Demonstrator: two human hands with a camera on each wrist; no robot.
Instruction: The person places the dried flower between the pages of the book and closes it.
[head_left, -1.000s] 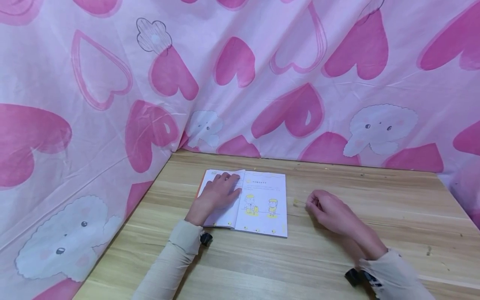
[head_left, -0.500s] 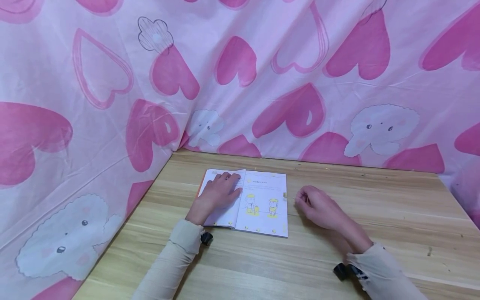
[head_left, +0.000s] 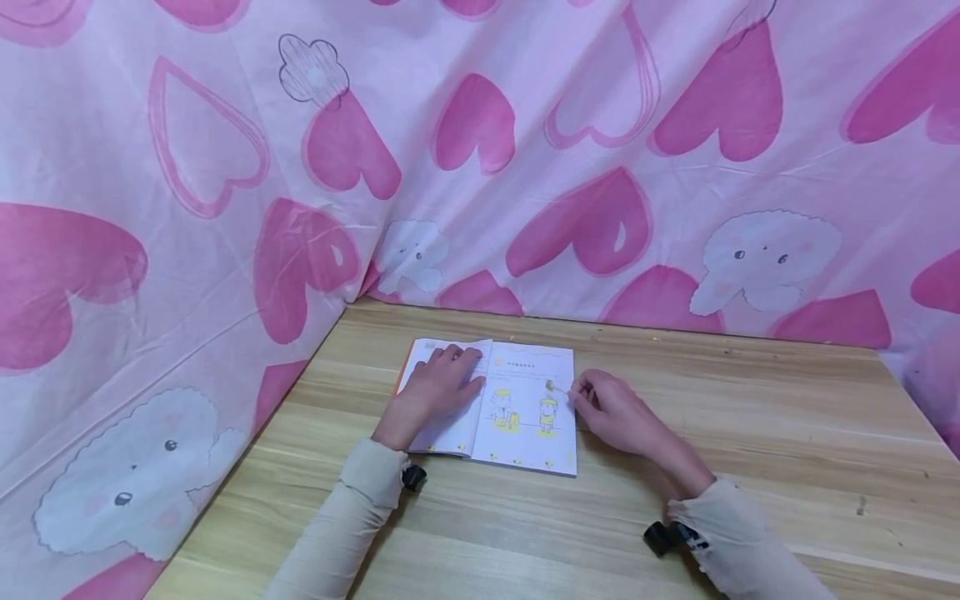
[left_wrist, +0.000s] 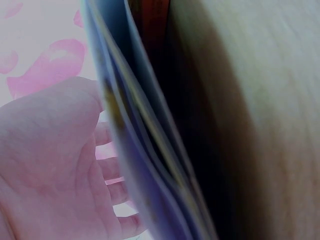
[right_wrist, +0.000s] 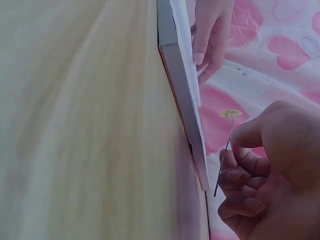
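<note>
An open book (head_left: 525,450) lies on the table, its right page printed with two cartoon figures in yellow. My left hand (head_left: 437,385) rests on the left page with fingers spread; the left wrist view shows its palm (left_wrist: 55,160) beside the edges of the pages (left_wrist: 135,130). At the book's right edge, my right hand (head_left: 618,412) pinches a small yellow flower (right_wrist: 230,113) by its thin dark stem (right_wrist: 218,177) between thumb and fingers. The flower's head overlaps the upper right part of the right page in the head view.
The wooden table (head_left: 750,433) extends right and toward the front, with a few small marks and specks. A pink heart-patterned cloth (head_left: 562,200) hangs along the back and left sides. Black devices (head_left: 660,537) sit on both wrists.
My right hand has moved left from the bare table to the book's right edge, bringing the flower over the right page. My left hand has stayed on the left page.
</note>
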